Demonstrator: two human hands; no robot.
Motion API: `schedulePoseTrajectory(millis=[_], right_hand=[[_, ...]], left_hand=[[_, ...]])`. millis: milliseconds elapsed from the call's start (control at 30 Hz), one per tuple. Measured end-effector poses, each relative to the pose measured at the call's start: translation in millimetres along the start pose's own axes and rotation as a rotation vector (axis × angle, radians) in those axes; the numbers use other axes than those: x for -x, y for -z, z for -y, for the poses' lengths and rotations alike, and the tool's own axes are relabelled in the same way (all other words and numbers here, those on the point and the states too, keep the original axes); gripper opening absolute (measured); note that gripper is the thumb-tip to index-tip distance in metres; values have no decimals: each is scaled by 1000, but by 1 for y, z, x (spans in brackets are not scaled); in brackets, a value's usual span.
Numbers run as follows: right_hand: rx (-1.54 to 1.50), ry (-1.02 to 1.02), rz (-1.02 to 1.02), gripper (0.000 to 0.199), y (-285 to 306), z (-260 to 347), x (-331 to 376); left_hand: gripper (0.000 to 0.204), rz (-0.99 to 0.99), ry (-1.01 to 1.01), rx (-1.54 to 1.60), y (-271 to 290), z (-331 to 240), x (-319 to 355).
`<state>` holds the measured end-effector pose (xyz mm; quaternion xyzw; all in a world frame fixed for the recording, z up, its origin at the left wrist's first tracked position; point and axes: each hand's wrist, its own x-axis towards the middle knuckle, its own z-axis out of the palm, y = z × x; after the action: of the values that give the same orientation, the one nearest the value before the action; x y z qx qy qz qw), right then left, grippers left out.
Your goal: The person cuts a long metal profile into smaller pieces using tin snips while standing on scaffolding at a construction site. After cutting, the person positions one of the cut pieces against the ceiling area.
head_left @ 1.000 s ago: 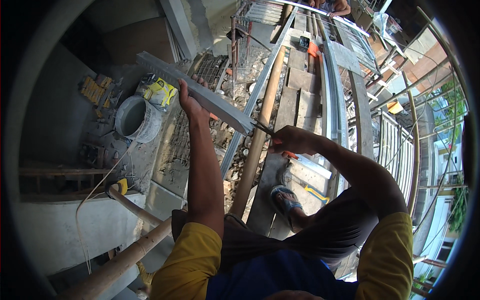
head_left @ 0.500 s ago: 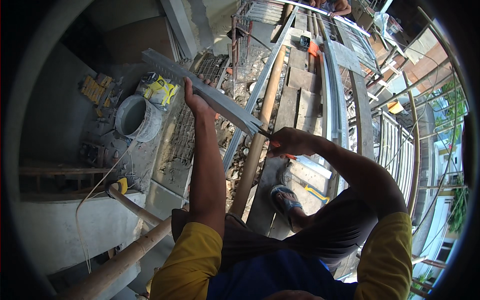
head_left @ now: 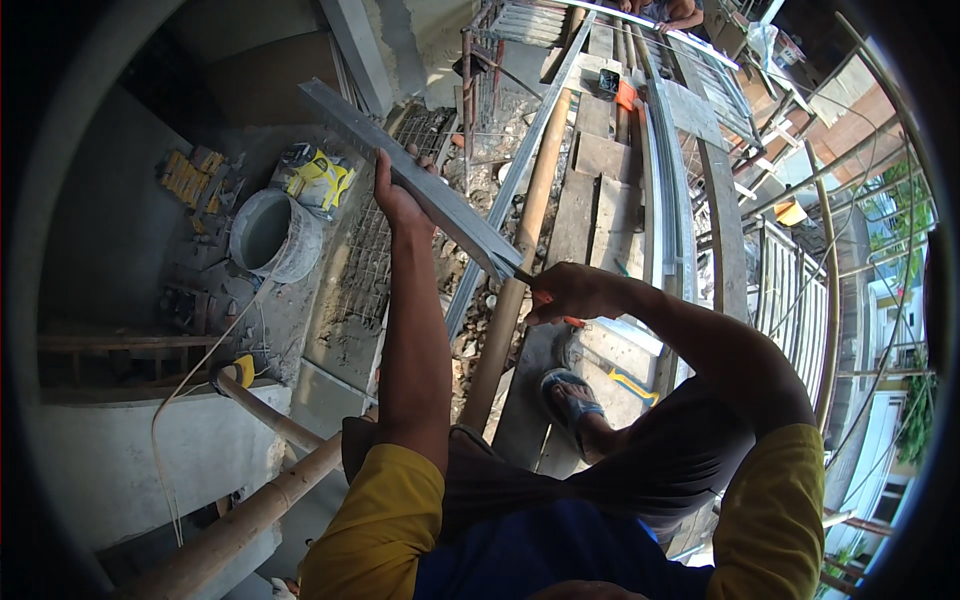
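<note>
My left hand (head_left: 402,196) is wrapped round a long grey metal channel (head_left: 458,222), which slants from the upper left down towards my right hand (head_left: 578,292). That hand is closed on tin snips (head_left: 525,276) with orange-red handles. Their dark jaws meet the channel's near end, where the metal looks split or bent; the exact bite is too small to make out. Most of the handles are hidden in my fist. Below, my sandalled foot (head_left: 574,400) rests on the boards, beside a yellow-and-blue-handled tool (head_left: 632,386).
Wooden planks (head_left: 570,215) and a bamboo pole (head_left: 545,175) run ahead over rubble. Long metal channels (head_left: 672,190) lie to the right. At left stand a grey bucket (head_left: 270,238) and a yellow bag (head_left: 318,180). Another person (head_left: 672,14) is at the far end.
The channel has tilted more steeply, its far end shifting up and right. My right hand and the snips have moved slightly down and left with its near end.
</note>
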<state>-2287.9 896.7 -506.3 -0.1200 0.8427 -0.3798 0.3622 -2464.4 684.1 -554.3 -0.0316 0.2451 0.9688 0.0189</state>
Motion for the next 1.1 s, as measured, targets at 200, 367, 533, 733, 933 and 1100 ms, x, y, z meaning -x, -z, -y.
schedulePoseTrajectory(millis=[200, 367, 533, 733, 933, 1100], right_hand=[[-133, -110, 23, 47, 0, 16, 11], [-99, -180, -22, 49, -10, 12, 7], [-150, -208, -62, 51, -8, 26, 12], [-151, -31, -84, 49, -19, -1, 3], [-180, -183, -33, 47, -18, 13, 8], [50, -42, -204, 48, -29, -7, 0]], left_hand=[[48, -19, 0, -71, -20, 2, 13], [49, -24, 8, -96, -21, 2, 14], [48, -88, -44, -78, -15, 2, 7], [45, -1, 65, -46, -4, 11, 4], [44, -2, 77, -39, 3, 14, 2], [44, -8, 77, -67, 2, 18, 0]])
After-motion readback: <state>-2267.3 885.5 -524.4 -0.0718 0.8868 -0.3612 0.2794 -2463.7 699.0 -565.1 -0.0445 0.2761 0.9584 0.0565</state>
